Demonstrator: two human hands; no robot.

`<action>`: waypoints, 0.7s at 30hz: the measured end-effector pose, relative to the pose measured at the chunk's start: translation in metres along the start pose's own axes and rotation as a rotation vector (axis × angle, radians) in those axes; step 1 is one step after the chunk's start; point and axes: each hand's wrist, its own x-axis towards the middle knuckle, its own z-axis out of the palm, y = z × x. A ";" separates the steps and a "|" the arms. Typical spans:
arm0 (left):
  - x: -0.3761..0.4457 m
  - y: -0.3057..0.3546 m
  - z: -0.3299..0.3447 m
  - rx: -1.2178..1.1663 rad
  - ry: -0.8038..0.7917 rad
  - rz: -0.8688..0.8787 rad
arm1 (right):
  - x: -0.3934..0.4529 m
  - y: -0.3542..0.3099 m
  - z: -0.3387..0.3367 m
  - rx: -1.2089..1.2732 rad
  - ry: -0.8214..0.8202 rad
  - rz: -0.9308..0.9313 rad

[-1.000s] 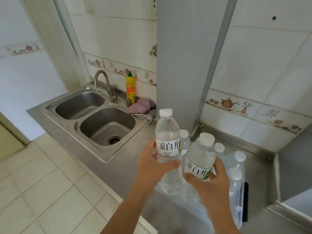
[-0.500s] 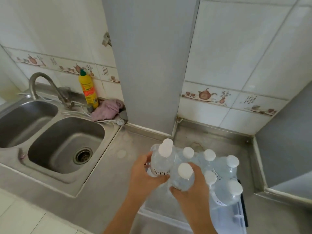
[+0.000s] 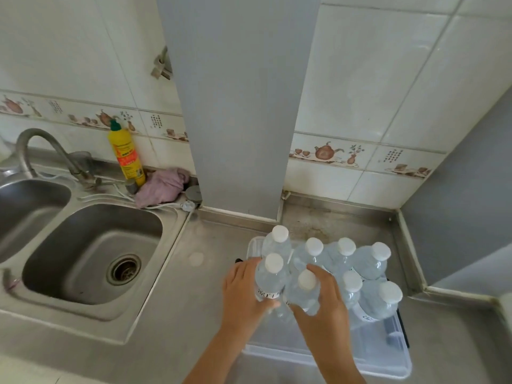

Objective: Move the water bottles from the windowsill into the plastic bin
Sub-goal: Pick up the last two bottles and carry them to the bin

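A steel counter (image 3: 177, 314) is being viewed from above, with a clear bin (image 3: 327, 356) standing on it at lower right. Two bottles are being held upright inside the bin, one in each hand, near the bin's left side. The left bottle (image 3: 270, 284) is being gripped by the left hand (image 3: 243, 295), with the fingers curled round its body and the thumb pressed across the front below its label. The right bottle (image 3: 303, 295) is being gripped by the right hand (image 3: 324, 306), with the fingers wrapped over its shoulder and the thumb lying low on its side. The two bottles are touching each other. Whether their bases are resting on the bin floor cannot be told.

Six more bottles (image 3: 368, 261) with white caps are being kept upright in the bin, packed close together behind and to the right of the held pair.

To the left, a double sink (image 3: 91, 253) is being shown set into the counter, with a curved tap (image 3: 41, 148) behind it. A yellow bottle (image 3: 126, 156) with a green cap is being shown against the tiled wall (image 3: 374, 79), just beside a crumpled pink cloth (image 3: 163, 187). A grey column (image 3: 238, 101) is being shown rising from the counter behind the bin.
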 end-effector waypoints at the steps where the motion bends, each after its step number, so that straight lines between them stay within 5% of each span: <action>1: -0.001 -0.003 0.000 0.025 -0.011 0.017 | -0.001 -0.002 -0.003 -0.016 0.002 -0.023; 8: -0.005 -0.018 0.007 0.076 -0.170 0.063 | -0.005 -0.010 -0.010 -0.056 0.022 -0.085; 21: 0.017 -0.022 0.000 0.174 -0.204 0.128 | -0.004 -0.009 -0.004 -0.138 -0.002 -0.080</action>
